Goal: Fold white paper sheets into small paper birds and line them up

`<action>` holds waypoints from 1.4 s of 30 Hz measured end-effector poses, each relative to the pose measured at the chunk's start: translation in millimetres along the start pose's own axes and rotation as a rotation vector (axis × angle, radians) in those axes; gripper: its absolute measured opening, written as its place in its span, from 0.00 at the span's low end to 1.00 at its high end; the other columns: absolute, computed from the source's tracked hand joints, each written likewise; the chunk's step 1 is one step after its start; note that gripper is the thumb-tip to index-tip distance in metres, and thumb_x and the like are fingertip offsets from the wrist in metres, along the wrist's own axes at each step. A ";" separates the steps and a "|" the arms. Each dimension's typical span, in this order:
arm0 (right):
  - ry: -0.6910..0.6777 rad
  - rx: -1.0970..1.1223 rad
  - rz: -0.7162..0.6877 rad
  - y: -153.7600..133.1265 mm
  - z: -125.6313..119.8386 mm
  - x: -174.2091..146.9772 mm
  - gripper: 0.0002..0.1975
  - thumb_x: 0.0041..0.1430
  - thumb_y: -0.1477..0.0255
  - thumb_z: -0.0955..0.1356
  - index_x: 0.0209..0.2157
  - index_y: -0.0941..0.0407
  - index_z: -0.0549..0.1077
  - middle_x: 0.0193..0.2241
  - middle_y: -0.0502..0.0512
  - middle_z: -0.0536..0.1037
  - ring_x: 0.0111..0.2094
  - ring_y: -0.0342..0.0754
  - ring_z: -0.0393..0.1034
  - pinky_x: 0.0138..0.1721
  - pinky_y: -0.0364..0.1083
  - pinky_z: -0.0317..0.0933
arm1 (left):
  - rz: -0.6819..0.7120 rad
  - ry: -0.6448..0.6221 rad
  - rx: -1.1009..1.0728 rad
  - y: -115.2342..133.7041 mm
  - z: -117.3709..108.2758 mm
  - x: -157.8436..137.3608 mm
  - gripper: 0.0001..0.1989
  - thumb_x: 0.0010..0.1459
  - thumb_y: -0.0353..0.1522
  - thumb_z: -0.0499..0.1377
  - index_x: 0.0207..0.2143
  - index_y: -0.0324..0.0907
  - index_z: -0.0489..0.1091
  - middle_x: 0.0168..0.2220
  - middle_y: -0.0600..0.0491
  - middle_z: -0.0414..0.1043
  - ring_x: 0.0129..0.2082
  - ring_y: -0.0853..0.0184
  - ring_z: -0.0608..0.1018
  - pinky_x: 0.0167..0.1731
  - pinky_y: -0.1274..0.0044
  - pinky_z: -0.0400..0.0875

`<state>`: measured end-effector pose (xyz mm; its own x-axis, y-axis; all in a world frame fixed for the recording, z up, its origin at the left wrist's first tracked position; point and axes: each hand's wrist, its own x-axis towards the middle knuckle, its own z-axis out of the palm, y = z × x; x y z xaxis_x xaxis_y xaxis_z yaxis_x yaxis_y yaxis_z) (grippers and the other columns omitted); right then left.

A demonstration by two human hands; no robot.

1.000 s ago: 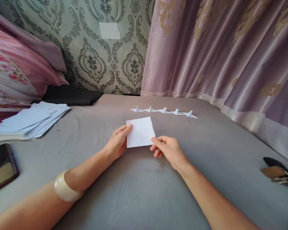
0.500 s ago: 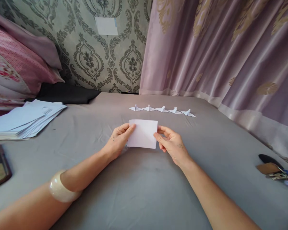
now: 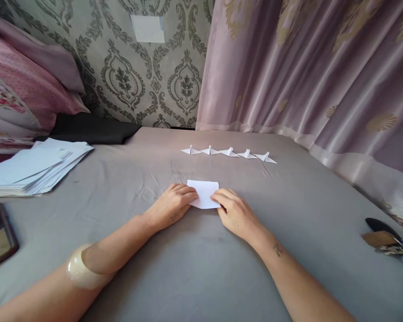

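Observation:
A small white sheet of paper (image 3: 204, 192) lies low over the grey cloth surface in front of me, with its near edge towards me. My left hand (image 3: 174, 200) grips its left side, fingers curled over the top and the thumb hidden beneath. On the right side, my right hand (image 3: 234, 206) holds the sheet with its fingers on top and the thumb at the near edge. Beyond the sheet stands a row of several folded white paper birds (image 3: 230, 152).
At the left are a stack of papers (image 3: 36, 165), a phone (image 3: 0, 235) and a folded black cloth (image 3: 94, 129). Keys (image 3: 387, 250) and a brown tag (image 3: 378, 239) lie at the far right. A curtain (image 3: 289, 80) hangs behind the surface.
The paper has gone from raised and facing me to lower and flatter. Both hands have turned over, from thumbs on the front to fingers on top.

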<state>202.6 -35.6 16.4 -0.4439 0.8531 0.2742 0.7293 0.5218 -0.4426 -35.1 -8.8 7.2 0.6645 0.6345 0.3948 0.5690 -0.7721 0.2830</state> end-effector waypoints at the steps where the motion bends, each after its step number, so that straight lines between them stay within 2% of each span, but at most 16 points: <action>1: -0.007 -0.034 0.019 -0.6 0.3 -0.2 0.18 0.56 0.84 0.61 0.42 0.52 0.75 0.44 0.55 0.75 0.45 0.51 0.69 0.43 0.49 0.65 | -0.021 -0.020 0.011 -0.3 1.7 -0.6 0.13 0.64 0.27 0.50 0.46 0.42 0.71 0.47 0.47 0.75 0.45 0.59 0.75 0.46 0.67 0.67; 3: -0.007 -0.054 0.053 -1.5 0.6 0.5 0.15 0.59 0.81 0.62 0.42 0.52 0.75 0.44 0.55 0.74 0.46 0.51 0.68 0.43 0.48 0.65 | -0.061 -0.029 0.008 -1.1 3.6 -0.9 0.12 0.62 0.26 0.51 0.45 0.41 0.71 0.47 0.46 0.74 0.46 0.59 0.74 0.46 0.69 0.69; 7: -0.029 -0.021 0.072 -3.4 -3.5 1.2 0.12 0.64 0.76 0.61 0.40 0.52 0.76 0.43 0.54 0.73 0.45 0.50 0.68 0.43 0.47 0.65 | -0.169 0.028 -0.010 3.1 1.8 0.4 0.10 0.63 0.28 0.52 0.38 0.40 0.74 0.42 0.46 0.73 0.41 0.61 0.73 0.43 0.69 0.71; 12: -0.155 0.083 0.122 -9.1 -20.7 -3.0 0.13 0.65 0.73 0.62 0.27 0.53 0.73 0.44 0.51 0.73 0.44 0.47 0.67 0.43 0.47 0.64 | -0.348 0.002 -0.073 27.3 -5.3 0.6 0.08 0.58 0.32 0.58 0.28 0.41 0.74 0.46 0.47 0.72 0.45 0.57 0.71 0.45 0.63 0.69; 17: -0.161 0.189 0.244 -6.8 -23.4 0.6 0.16 0.65 0.69 0.62 0.23 0.54 0.69 0.44 0.51 0.73 0.44 0.46 0.68 0.41 0.45 0.63 | -0.581 0.043 -0.142 41.6 -4.6 1.5 0.19 0.63 0.34 0.52 0.20 0.40 0.70 0.44 0.46 0.72 0.43 0.58 0.70 0.44 0.63 0.70; 20: -0.100 0.204 0.296 -5.7 -14.7 4.4 0.18 0.65 0.68 0.61 0.21 0.55 0.67 0.41 0.53 0.73 0.41 0.46 0.69 0.39 0.44 0.63 | -0.649 0.071 -0.169 39.2 -2.6 2.6 0.20 0.64 0.33 0.51 0.20 0.39 0.70 0.42 0.46 0.71 0.42 0.59 0.70 0.44 0.64 0.70; 24: 0.012 0.111 0.332 -8.1 -1.8 5.5 0.17 0.65 0.68 0.61 0.22 0.55 0.66 0.39 0.55 0.73 0.37 0.47 0.70 0.37 0.45 0.62 | -0.702 0.082 -0.196 35.0 -3.1 3.8 0.18 0.62 0.35 0.54 0.20 0.40 0.70 0.40 0.47 0.70 0.41 0.60 0.69 0.42 0.66 0.70; 29: 0.087 -0.029 0.332 -11.0 7.9 3.5 0.14 0.64 0.68 0.62 0.23 0.55 0.65 0.38 0.55 0.73 0.34 0.46 0.69 0.34 0.45 0.60 | -0.725 0.098 -0.195 34.8 -2.5 4.4 0.16 0.62 0.32 0.54 0.21 0.40 0.70 0.40 0.47 0.69 0.41 0.59 0.69 0.43 0.65 0.69; 34: 0.117 -0.076 0.359 -12.0 11.1 4.7 0.15 0.62 0.68 0.63 0.22 0.54 0.62 0.36 0.53 0.73 0.28 0.43 0.67 0.31 0.45 0.57 | -0.732 0.115 -0.183 31.5 2.2 2.0 0.16 0.61 0.34 0.55 0.21 0.40 0.69 0.40 0.47 0.67 0.42 0.59 0.69 0.43 0.65 0.69; 42: 0.118 -0.080 0.429 -11.8 13.1 6.9 0.16 0.61 0.66 0.65 0.21 0.54 0.60 0.35 0.51 0.72 0.25 0.41 0.64 0.29 0.44 0.55 | -0.653 0.124 -0.130 27.0 7.1 -3.5 0.16 0.63 0.34 0.53 0.22 0.40 0.66 0.39 0.47 0.66 0.40 0.61 0.68 0.40 0.68 0.69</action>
<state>184.1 -35.8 12.3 -0.0334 0.9834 0.1783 0.8744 0.1152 -0.4714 -18.6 -31.6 7.3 0.1391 0.9694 0.2024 0.7666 -0.2348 0.5976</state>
